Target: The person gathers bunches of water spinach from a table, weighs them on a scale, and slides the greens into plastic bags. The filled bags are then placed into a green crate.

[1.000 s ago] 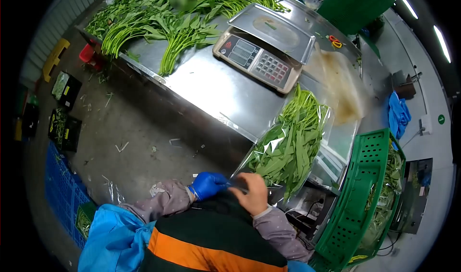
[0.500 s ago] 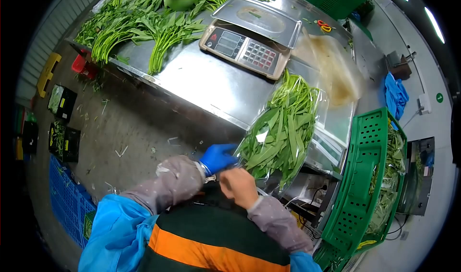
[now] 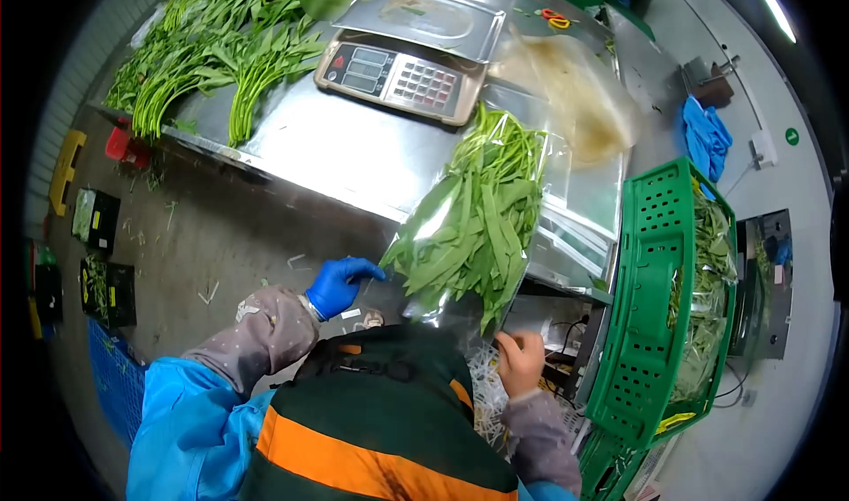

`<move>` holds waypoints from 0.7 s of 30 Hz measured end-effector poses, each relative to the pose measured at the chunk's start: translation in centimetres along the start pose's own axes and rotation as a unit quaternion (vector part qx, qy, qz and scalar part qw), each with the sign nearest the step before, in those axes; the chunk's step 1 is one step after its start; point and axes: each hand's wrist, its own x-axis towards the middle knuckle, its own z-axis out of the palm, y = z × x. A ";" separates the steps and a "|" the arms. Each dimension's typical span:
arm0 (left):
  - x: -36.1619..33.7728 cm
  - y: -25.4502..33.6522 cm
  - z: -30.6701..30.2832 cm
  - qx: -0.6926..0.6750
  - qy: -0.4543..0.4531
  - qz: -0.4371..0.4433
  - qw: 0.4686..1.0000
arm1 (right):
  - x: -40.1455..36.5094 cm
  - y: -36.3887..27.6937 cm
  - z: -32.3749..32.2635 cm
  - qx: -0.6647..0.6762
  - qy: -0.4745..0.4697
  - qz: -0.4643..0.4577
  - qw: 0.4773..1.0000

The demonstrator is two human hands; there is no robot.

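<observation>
A clear plastic bag of leafy greens (image 3: 473, 222) lies over the table's front edge, stems toward the scale and leaves toward me. My left hand (image 3: 334, 287), in a blue glove, pinches the bag's near left edge with its fingertips. At the near right corner, my bare right hand (image 3: 520, 361) has thumb and fingers closed on the bag's film. The near end of the bag is stretched between both hands, in front of my apron. Behind the bag sits a digital scale (image 3: 402, 76) with a bare metal pan (image 3: 424, 16).
Loose bunches of greens (image 3: 256, 72) cover the table's (image 3: 309, 160) far left. Orange scissors (image 3: 555, 18) and a stained plastic sheet (image 3: 575, 103) lie at the back right. A green crate (image 3: 650, 306) holding bagged greens stands on the right. Black crates (image 3: 108, 290) sit on the floor at left.
My hands have moved apart, the left going left and the right going right and down. The bag's near end is now spread wider. The whole view has shifted slightly.
</observation>
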 end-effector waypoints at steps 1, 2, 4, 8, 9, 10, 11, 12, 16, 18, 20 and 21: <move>0.0 0.2 0.0 0.035 0.017 0.018 0.999 | 0.9 0.0 0.8 0.005 0.015 -0.012 1.000; 0.1 0.3 0.0 0.034 0.018 0.028 0.999 | 1.6 0.1 1.3 0.008 0.031 -0.023 0.999; 0.3 0.2 -0.1 0.027 0.022 0.048 0.998 | 2.7 -0.4 1.0 0.031 0.051 -0.033 0.998; 3.8 3.8 -2.7 0.034 0.036 0.127 0.991 | 6.5 -2.0 -4.2 0.117 0.060 0.007 0.991; 5.2 8.2 -4.2 -0.013 0.052 0.074 0.996 | 8.3 -1.6 -6.2 0.228 0.065 0.081 0.968; 6.9 13.2 -5.6 -0.062 0.068 0.024 0.995 | 10.4 -2.1 -8.8 0.389 0.095 0.199 0.894; 9.1 16.3 -7.1 -0.094 0.087 0.091 0.988 | 13.3 -0.8 -12.0 0.211 0.168 -0.024 0.963; 11.0 19.4 -8.6 -0.124 0.104 0.162 0.973 | 15.9 -2.4 -15.3 0.251 0.202 0.028 0.946; 16.2 31.1 -12.4 -0.090 0.131 0.235 0.959 | 23.9 -4.3 -26.0 0.319 0.266 -0.037 0.909; 18.6 33.2 -13.1 -0.128 0.131 0.244 0.952 | 25.6 -4.9 -27.3 0.385 0.290 -0.004 0.876; 19.4 33.9 -12.9 -0.049 0.171 0.215 0.960 | 27.2 -3.4 -26.9 0.421 0.275 0.032 0.864; 20.8 32.8 -12.4 -0.022 0.182 0.196 0.963 | 28.3 -1.2 -25.8 0.424 0.248 0.050 0.870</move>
